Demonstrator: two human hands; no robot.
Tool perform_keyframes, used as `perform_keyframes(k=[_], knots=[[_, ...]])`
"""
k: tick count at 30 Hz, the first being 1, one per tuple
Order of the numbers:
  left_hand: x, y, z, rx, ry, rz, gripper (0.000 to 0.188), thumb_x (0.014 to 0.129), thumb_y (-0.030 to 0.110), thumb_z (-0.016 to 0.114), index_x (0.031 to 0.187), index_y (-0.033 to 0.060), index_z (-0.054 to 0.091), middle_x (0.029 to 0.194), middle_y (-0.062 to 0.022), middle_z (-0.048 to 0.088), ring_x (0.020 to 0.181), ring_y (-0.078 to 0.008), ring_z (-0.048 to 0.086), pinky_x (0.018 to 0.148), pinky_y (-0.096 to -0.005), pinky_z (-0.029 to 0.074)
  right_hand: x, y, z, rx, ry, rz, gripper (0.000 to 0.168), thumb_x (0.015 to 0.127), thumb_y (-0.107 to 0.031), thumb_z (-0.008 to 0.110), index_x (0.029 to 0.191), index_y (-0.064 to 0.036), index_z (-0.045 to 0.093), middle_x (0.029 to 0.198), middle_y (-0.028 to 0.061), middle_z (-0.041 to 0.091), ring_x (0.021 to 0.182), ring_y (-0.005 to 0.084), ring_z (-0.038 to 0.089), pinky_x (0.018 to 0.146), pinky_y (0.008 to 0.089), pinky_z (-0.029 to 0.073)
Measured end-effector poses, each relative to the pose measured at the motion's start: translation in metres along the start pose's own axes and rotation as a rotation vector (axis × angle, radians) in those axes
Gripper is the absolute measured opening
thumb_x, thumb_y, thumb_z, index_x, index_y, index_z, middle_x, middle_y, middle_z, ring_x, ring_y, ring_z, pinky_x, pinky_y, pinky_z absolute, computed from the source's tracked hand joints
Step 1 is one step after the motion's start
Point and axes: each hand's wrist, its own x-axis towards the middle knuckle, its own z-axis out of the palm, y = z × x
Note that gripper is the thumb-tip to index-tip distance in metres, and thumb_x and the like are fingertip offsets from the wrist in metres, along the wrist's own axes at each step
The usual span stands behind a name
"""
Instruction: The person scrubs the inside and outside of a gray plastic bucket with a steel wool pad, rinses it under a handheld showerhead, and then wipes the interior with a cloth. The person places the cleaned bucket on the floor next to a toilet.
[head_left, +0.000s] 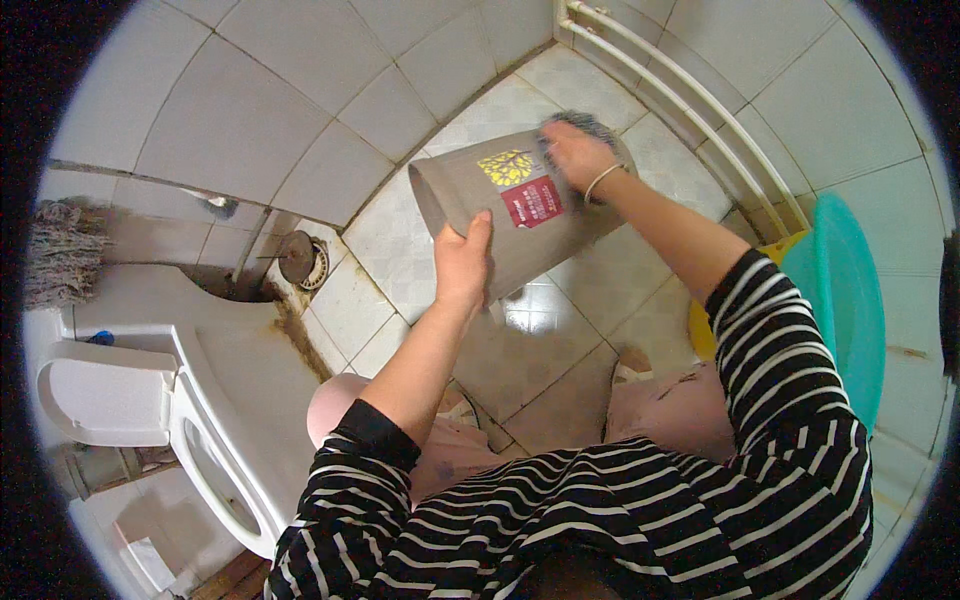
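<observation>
A grey-brown plastic bin (465, 184) lies tilted on its side above the tiled floor, its rim to the left. It bears a yellow tree print and a red label with writing. My left hand (463, 259) grips it near the rim, thumb on the outer wall, other fingers hidden. My right hand (581, 156), with a light bracelet at the wrist, presses a dark, mesh-like scrubber (581, 120) on the bin's side near its base. The scrubber and fingers are blurred.
A white toilet (225, 480) with its lid raised stands at the left, below a mop head (64, 255). A round floor drain (319, 266) has its cover beside it. White pipes (697, 97) run along the right wall. A turquoise basin (851, 300) and something yellow (703, 330) are at the right.
</observation>
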Motion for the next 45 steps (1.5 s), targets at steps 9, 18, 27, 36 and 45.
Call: perform_keyframes(k=[9, 18, 27, 36, 45], knots=[[-0.001, -0.014, -0.017, 0.078, -0.012, 0.077, 0.026, 0.082, 0.018, 0.059, 0.095, -0.0036, 0.055, 0.085, -0.0092, 0.062, 0.075, -0.0155, 0.055, 0.068, -0.0295, 0.045, 0.003, -0.042, -0.018, 0.055, -0.245, -0.131, 0.041, 0.087, -0.015, 0.039, 0.126, -0.002, 0.041, 0.133, 0.0143, 0.039, 0.124, 0.0267, 0.035, 0.103, 0.0329, 0.028], [-0.005, -0.006, -0.009, 0.402, -0.099, 0.175, 0.025, 0.081, 0.02, 0.06, 0.08, -0.005, 0.059, 0.069, -0.0144, 0.062, 0.064, -0.0153, 0.057, 0.06, -0.0331, 0.045, 0.0, -0.086, -0.01, 0.055, 0.014, -0.436, 0.039, 0.085, -0.015, 0.042, 0.121, 0.001, 0.044, 0.13, 0.0165, 0.041, 0.123, 0.0266, 0.037, 0.102, 0.0357, 0.03], [0.006, -0.01, 0.002, 0.383, -0.1, 0.256, 0.024, 0.078, 0.019, 0.062, 0.079, -0.0043, 0.057, 0.056, -0.0136, 0.058, 0.051, -0.0188, 0.053, 0.052, -0.034, 0.043, 0.013, -0.096, -0.027, 0.163, 0.049, -0.472, 0.047, 0.084, -0.012, 0.045, 0.13, -0.005, 0.038, 0.137, 0.0112, 0.034, 0.128, 0.0252, 0.031, 0.104, 0.0389, 0.026], [0.018, -0.026, -0.013, 0.264, -0.179, 0.229, 0.02, 0.078, 0.013, 0.059, 0.088, -0.0043, 0.057, 0.077, -0.0091, 0.064, 0.069, -0.0123, 0.056, 0.063, -0.0299, 0.045, 0.007, -0.095, -0.002, 0.174, 0.071, -0.568, 0.04, 0.086, -0.014, 0.043, 0.125, -0.006, 0.044, 0.131, 0.0117, 0.042, 0.123, 0.0283, 0.037, 0.1, 0.0384, 0.032], [0.023, -0.016, -0.028, 0.18, -0.199, -0.108, 0.03, 0.083, 0.015, 0.059, 0.107, -0.0009, 0.05, 0.097, -0.0082, 0.06, 0.087, -0.0154, 0.056, 0.076, -0.029, 0.046, 0.006, -0.095, 0.0, 0.0, -0.035, -0.451, 0.038, 0.085, -0.017, 0.042, 0.12, -0.004, 0.047, 0.129, 0.0122, 0.044, 0.118, 0.0288, 0.041, 0.094, 0.0393, 0.037]])
